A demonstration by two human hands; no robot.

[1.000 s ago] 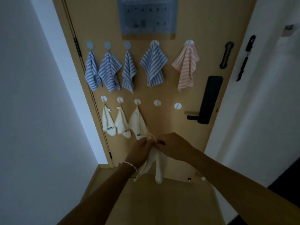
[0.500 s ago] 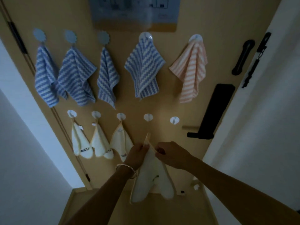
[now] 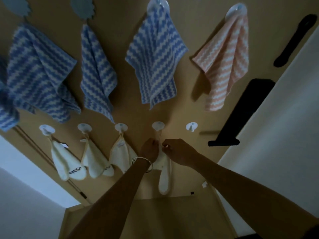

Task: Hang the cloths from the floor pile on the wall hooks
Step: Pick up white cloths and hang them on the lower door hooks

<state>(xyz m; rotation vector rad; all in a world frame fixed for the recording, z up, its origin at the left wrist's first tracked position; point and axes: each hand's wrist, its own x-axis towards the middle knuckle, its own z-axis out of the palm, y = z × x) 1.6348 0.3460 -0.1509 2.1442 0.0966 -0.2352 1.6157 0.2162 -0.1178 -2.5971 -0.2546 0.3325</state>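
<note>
The door point(image 3: 189, 104) carries two rows, so each cloth gets its own spot. The top row is full, with blue striped cloths point(image 3: 155, 54) and one pink cloth point(image 3: 226, 61) near the handle edge. In the low row, three cream cloths point(image 3: 67, 163) hang from the hinge edge inward.

The held cloth point(image 3: 164, 176) dangles just under the fourth hook point(image 3: 158, 125). Both arms reach up. The left hand point(image 3: 149, 150) and right hand point(image 3: 179, 152) sit close together and pinch the cloth's top corner, likely to guide it on. It is dim, so I cannot tell if it has caught. The last hook point(image 3: 191, 126) is bare.
</note>
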